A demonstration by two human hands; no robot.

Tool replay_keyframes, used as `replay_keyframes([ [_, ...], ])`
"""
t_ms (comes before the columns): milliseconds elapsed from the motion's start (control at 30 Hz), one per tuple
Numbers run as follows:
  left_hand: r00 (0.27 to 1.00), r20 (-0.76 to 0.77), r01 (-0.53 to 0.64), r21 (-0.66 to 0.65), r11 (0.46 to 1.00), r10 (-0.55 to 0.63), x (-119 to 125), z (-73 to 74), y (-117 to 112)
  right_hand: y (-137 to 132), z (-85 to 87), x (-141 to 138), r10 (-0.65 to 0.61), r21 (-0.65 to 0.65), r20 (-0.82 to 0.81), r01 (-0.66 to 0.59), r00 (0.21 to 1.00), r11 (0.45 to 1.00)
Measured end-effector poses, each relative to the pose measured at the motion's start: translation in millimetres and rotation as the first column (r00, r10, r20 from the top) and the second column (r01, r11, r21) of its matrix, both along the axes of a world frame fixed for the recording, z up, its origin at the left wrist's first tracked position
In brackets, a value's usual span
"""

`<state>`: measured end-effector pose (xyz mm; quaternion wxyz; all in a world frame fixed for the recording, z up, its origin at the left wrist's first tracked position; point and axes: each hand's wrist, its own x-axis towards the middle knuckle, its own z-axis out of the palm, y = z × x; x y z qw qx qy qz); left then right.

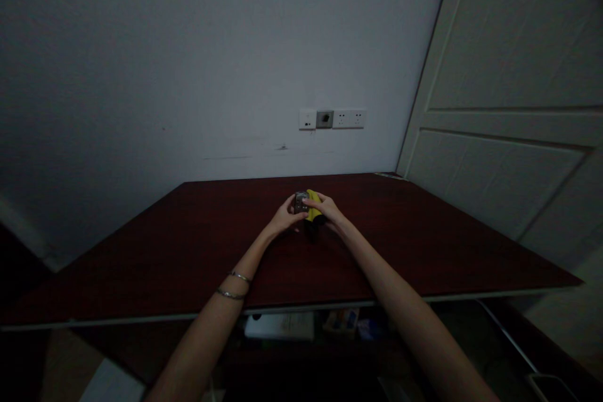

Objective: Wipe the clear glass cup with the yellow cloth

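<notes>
A small dark, shiny object (300, 204) with pale dots on its face is held up above the dark red tabletop (198, 251). A yellow piece (313, 207), dark at its lower end, lies against its right side; whether the two are joined I cannot tell. My left hand (283, 217) grips the dark object from the left, its fingers partly hidden behind it. Closed round the yellow piece from the right is my right hand (331, 211), with a finger or thumb reaching across onto the dotted face.
Wall sockets (336, 119) sit above the table's back edge. A panelled door (513, 107) stands at the right. Below the front edge, a shelf holds a white box-like item (279, 326) and some colourful packets (343, 321). Two bracelets circle my left forearm.
</notes>
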<state>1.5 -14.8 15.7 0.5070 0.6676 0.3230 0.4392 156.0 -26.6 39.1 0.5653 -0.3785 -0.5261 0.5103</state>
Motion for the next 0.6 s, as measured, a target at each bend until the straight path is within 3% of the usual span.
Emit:
replay_keyframes([
  [167, 1.0, -0.021, 0.001, 0.031, 1.0, 0.0, 1.4, -1.7, -0.6, 3.9, -6.8, 0.4, 0.073, -0.119, -0.107, -0.086, 0.992, 0.989],
  [400, 0.991, 0.056, -0.129, 0.108, 0.986, 0.124, 2.8, -5.6, 5.0, 2.1, -7.5, -1.0, 0.142, -0.097, -0.082, -0.15, 0.986, 0.984],
  [500, 0.992, 0.065, -0.115, 0.128, 0.985, 0.108, 3.5, -6.6, 6.4, 5.6, -8.8, -2.0, 0.079, -0.056, -0.072, -0.083, 0.994, 0.995],
  [600, 0.991, 0.092, -0.106, 0.153, 0.983, 0.092, 4.0, -6.3, 7.3, 12.1, -12.6, -4.0, -0.064, 0.042, -0.072, 0.067, 0.995, 0.997],
])
